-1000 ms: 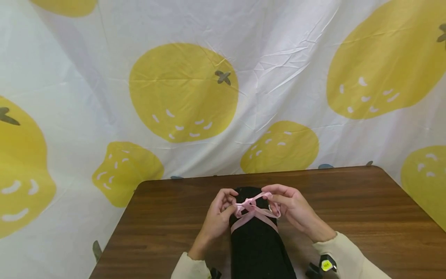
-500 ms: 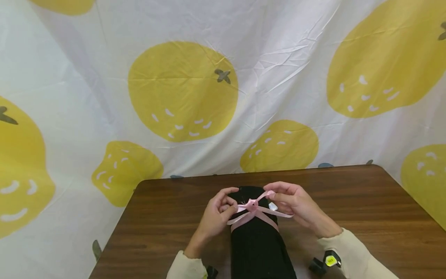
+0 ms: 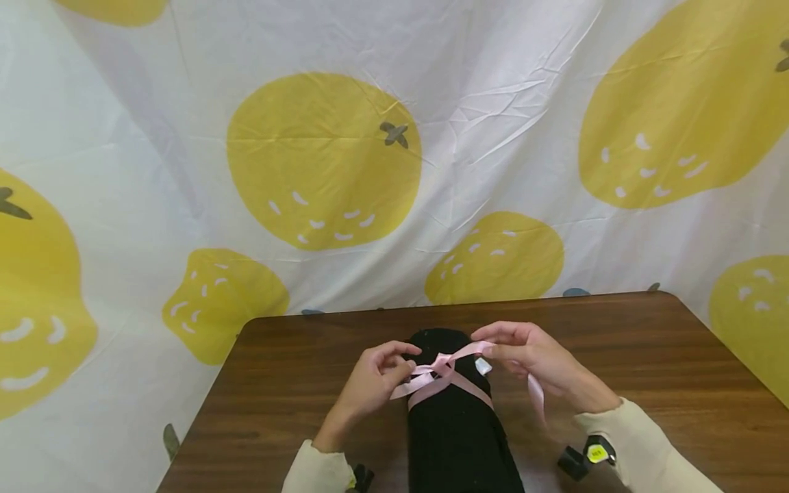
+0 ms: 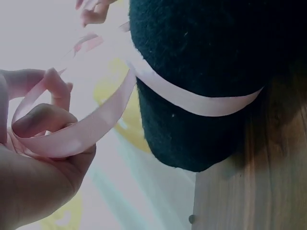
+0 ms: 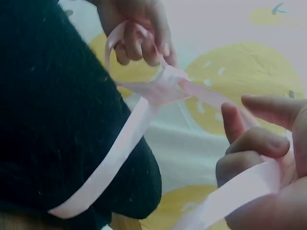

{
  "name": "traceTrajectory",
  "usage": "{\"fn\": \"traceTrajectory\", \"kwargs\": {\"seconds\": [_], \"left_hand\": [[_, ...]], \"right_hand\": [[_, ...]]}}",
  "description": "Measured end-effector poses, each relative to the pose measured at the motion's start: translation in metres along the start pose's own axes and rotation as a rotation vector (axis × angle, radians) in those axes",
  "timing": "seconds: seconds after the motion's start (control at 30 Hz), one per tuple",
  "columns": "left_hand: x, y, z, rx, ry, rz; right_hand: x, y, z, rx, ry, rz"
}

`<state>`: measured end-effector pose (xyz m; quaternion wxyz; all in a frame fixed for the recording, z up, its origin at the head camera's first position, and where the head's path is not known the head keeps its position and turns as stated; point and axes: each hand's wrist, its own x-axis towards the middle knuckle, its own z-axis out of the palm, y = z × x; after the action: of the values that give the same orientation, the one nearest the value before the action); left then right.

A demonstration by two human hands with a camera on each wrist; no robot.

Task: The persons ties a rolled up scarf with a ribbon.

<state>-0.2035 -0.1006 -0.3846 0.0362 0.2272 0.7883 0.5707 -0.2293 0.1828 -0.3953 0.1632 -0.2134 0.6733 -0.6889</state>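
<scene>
A black fuzzy cloth roll (image 3: 459, 438) lies lengthwise on the wooden table, with a pink satin ribbon (image 3: 442, 363) around it and knotted on top. On the knot's left side, my left hand (image 3: 368, 378) pinches a loop of ribbon, which the left wrist view shows curving around its fingers. To the right, my right hand (image 3: 542, 359) pinches the other length between thumb and fingers, drawn fairly straight from the knot. A loose ribbon tail (image 3: 536, 397) hangs below that hand. The right wrist view shows the ribbon knot (image 5: 170, 79) raised above the roll.
A small white tag (image 3: 483, 366) sits by the roll's right side. The brown wooden table (image 3: 296, 383) extends to both sides. Behind its far edge hangs a white curtain (image 3: 481, 150) with yellow fruit prints. A strapped black device (image 3: 594, 453) is on the right wrist.
My hands have moved apart, the left one leftward and slightly lower, the right one rightward. The ribbon on the right has drawn out, and its tail now hangs down. The white tag has come into view.
</scene>
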Motion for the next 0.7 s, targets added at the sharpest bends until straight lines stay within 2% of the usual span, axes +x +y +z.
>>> {"fn": "traceTrajectory", "kwargs": {"seconds": [0.13,0.37,0.4,0.5,0.6,0.7], "left_hand": [[-0.001,0.000,-0.004,0.047,-0.021,-0.020],[0.008,-0.035,-0.006,0.054,-0.067,-0.087],[0.007,-0.035,-0.006,0.071,-0.078,-0.085],[0.007,-0.036,-0.009,0.155,-0.111,-0.068],[0.007,-0.037,-0.011,0.228,-0.130,-0.033],[0.007,-0.037,-0.013,0.263,-0.137,-0.002]], "right_hand": [[-0.001,0.000,-0.002,-0.128,0.033,0.078],[-0.004,-0.001,-0.002,-0.291,0.043,0.184],[-0.005,-0.001,-0.002,-0.320,0.041,0.188],[-0.007,-0.003,-0.001,-0.413,0.042,0.173],[-0.007,-0.005,0.000,-0.526,0.066,0.106],[-0.007,-0.007,-0.001,-0.562,0.083,0.080]]}}
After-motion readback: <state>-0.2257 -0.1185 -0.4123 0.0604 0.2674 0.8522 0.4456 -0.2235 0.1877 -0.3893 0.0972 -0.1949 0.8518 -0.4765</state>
